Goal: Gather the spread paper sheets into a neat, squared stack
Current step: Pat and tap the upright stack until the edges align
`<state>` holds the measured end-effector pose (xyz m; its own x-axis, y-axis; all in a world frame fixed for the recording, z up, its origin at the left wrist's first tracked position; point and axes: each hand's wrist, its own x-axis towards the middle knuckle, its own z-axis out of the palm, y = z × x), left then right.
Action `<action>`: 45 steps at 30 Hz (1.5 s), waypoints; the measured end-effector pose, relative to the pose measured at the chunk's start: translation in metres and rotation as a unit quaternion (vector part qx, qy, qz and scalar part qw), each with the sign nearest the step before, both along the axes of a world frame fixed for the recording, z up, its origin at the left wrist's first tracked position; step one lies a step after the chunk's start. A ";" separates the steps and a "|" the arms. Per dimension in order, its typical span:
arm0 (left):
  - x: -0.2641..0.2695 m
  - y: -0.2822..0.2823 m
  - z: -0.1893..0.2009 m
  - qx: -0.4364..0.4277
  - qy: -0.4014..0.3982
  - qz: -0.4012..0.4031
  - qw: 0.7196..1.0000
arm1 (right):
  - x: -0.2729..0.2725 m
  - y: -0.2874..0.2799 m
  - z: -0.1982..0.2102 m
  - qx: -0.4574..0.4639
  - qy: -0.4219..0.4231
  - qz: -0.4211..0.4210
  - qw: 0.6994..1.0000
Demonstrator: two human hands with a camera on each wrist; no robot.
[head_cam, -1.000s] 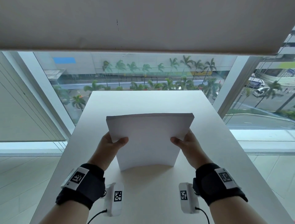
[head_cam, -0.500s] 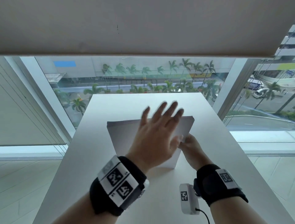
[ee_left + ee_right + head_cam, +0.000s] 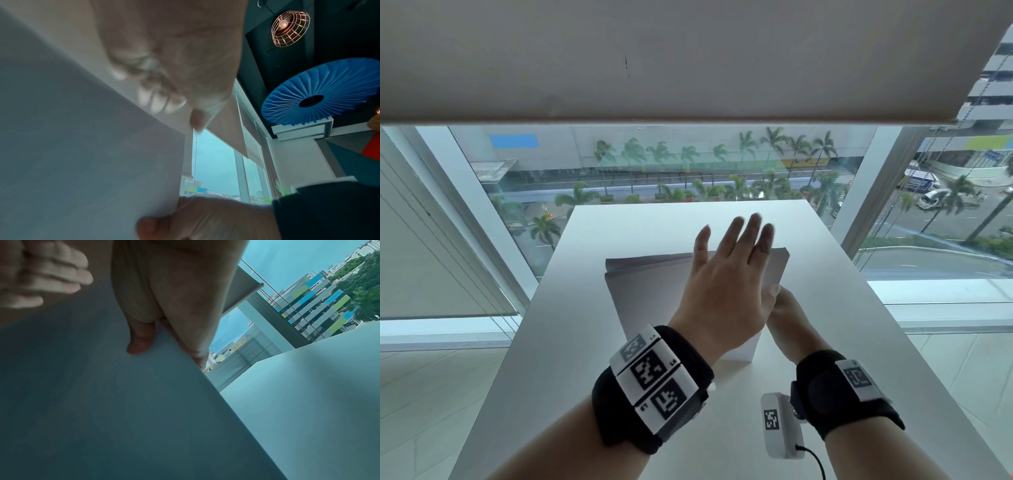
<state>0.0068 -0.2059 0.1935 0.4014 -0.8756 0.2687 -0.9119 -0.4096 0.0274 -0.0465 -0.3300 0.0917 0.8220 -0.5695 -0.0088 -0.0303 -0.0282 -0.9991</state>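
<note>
My right hand pinches the paper stack at its right edge, centre frame. My left hand, fingers spread straight, lies flat across its front.

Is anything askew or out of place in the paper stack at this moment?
Yes: the paper stack, stood on edge on the table, is not yet square. At its top left corner some sheets splay apart. The right hand grips its side; the left hand is flat and open.

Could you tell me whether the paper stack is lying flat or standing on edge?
On edge: the paper stack stands on the table, gripped by the right hand.
</note>
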 end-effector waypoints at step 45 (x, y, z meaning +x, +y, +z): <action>0.081 0.079 -0.083 -0.366 0.475 0.137 0.788 | -0.003 0.003 -0.010 0.096 -0.085 -0.013 0.992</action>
<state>0.0874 -0.1272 0.1108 0.8728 -0.4716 0.1254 -0.2171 -0.1451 0.9653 -0.0496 -0.3266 0.0815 0.8053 -0.5925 0.0186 0.1410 0.1610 -0.9768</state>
